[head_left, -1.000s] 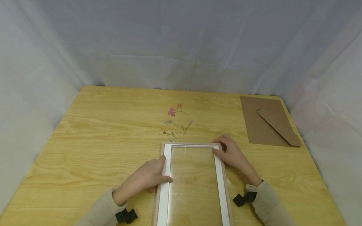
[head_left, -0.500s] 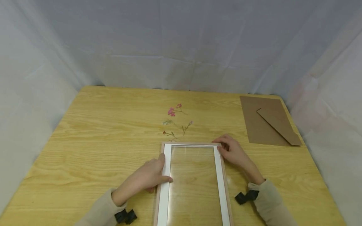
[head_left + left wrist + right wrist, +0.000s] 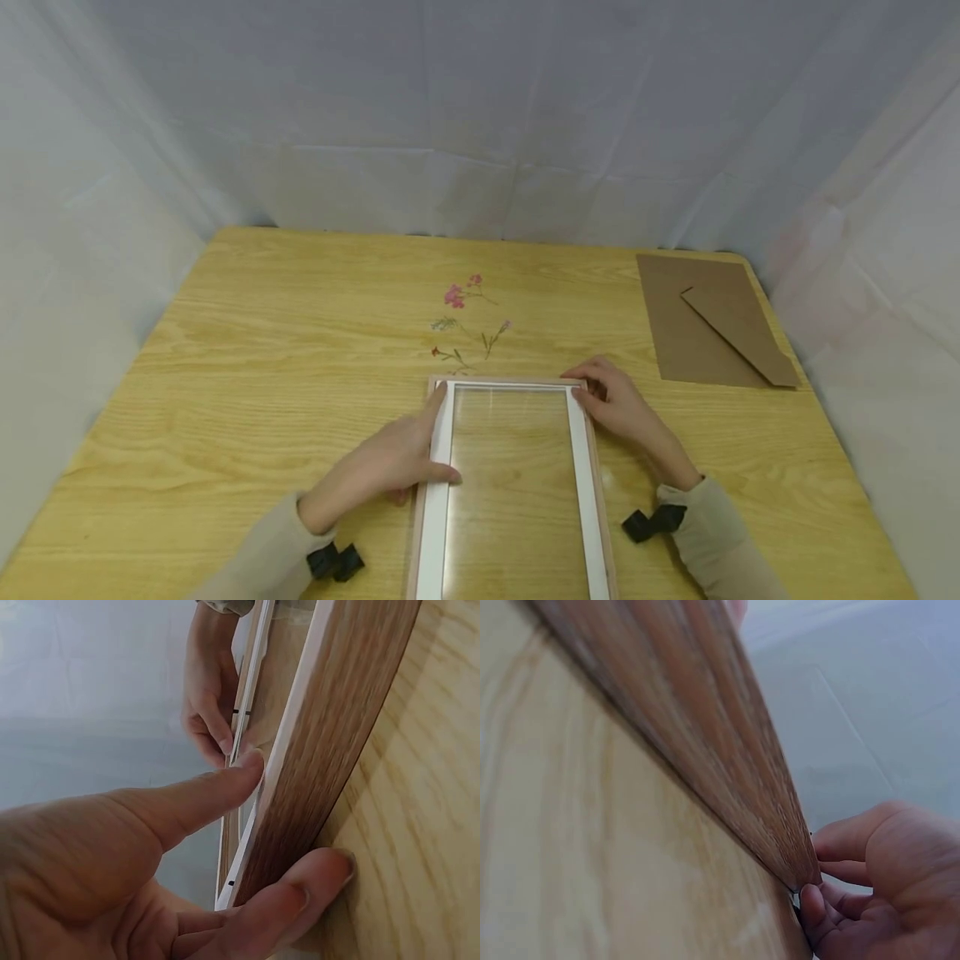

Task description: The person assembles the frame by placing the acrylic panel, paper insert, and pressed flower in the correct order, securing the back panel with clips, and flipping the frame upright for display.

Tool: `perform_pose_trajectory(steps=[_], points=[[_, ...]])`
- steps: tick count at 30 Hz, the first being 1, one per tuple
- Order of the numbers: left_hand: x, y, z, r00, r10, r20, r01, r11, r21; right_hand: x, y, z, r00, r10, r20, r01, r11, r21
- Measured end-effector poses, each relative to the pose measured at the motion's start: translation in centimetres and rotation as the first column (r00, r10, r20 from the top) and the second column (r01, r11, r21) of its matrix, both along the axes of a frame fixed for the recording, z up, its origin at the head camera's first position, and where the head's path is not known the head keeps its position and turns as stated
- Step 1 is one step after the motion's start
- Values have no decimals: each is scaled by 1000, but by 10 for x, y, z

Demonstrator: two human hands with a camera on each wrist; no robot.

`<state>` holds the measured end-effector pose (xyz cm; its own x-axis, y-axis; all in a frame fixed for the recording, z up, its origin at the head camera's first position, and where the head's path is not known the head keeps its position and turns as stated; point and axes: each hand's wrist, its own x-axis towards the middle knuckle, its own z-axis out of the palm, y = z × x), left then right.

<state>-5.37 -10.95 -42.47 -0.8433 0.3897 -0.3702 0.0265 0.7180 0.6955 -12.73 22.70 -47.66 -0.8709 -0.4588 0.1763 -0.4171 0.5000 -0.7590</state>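
Observation:
A wooden picture frame (image 3: 602, 517) lies at the front of the table, cut off by the head view's lower edge. White strips (image 3: 587, 487) run along its inner sides, with a clear pane (image 3: 517, 483) between them. My left hand (image 3: 390, 458) grips its left side, thumb over the inner edge and index finger stretched toward the far left corner. In the left wrist view, the other fingers (image 3: 277, 907) lie against the outer wooden side. At the far right corner, my right hand (image 3: 622, 408) pinches the frame between thumb and fingers.
Several small pressed flowers (image 3: 455, 295) lie just beyond the frame on the wooden table (image 3: 225, 375). A brown backing board (image 3: 675, 350) with a stand leg (image 3: 738, 337) rests at the back right. Pale sheeting (image 3: 465, 108) hangs around the table.
My left index finger has stretched from the left side to the far left corner. The right thumb has shifted outward from the inner edge onto the corner. The frame has hardly moved.

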Motion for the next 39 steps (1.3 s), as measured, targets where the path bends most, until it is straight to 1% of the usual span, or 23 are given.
perform_pose_trajectory(steps=[6, 13, 21, 26, 32, 35, 39], points=[[-3, 3, 0, 999, 8, -51, -10, 999, -44, 0, 0, -1, 1000, -5, -6, 5, 1000, -18], [-3, 7, 1, 997, -4, -78, -4, 995, -96, -1, -1, -3, 999, -31, 10, 32, 999, -27], [-4, 11, 2, 991, -35, -131, 7, 978, -207, -1, -1, -3, 999, -44, 7, 44, 999, -31], [-2, 14, 5, 991, -37, -132, 8, 976, -217, 1, -2, -2, 999, -43, 15, 44, 998, -41], [-2, 17, 8, 992, -32, -122, 6, 977, -213, 1, -3, -1, 998, -62, 23, 63, 998, -29], [-3, 18, 9, 991, -39, -131, 8, 974, -227, 4, -6, 3, 998, -60, 14, 60, 998, -34], [-4, 19, 10, 992, -41, -122, 12, 972, -233, 11, -12, 21, 999, -50, 9, 50, 998, -42]])
